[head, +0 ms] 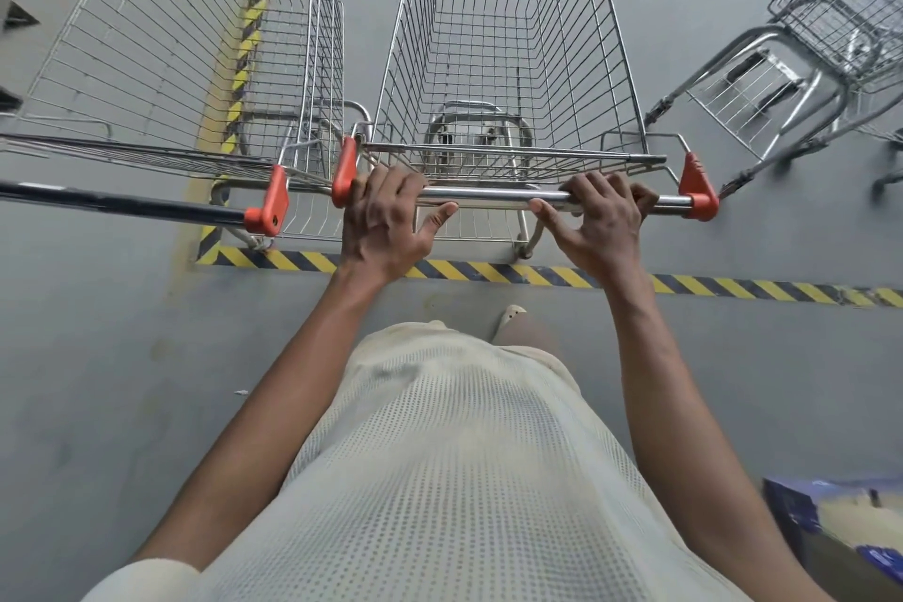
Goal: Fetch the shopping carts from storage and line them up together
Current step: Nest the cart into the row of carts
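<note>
A wire shopping cart with orange handle ends stands straight ahead of me. My left hand grips the left part of its chrome handle bar, fingers curled over the top. My right hand grips the right part of the same bar. A second cart with a dark handle bar stands close beside it on the left, nearly parallel, their orange handle ends almost touching. A third cart stands apart at the upper right, turned at an angle.
Yellow-and-black hazard tape runs across the grey floor just under the cart's rear wheels, and another strip runs away beneath the left cart. A blue and beige object lies on the floor at the lower right.
</note>
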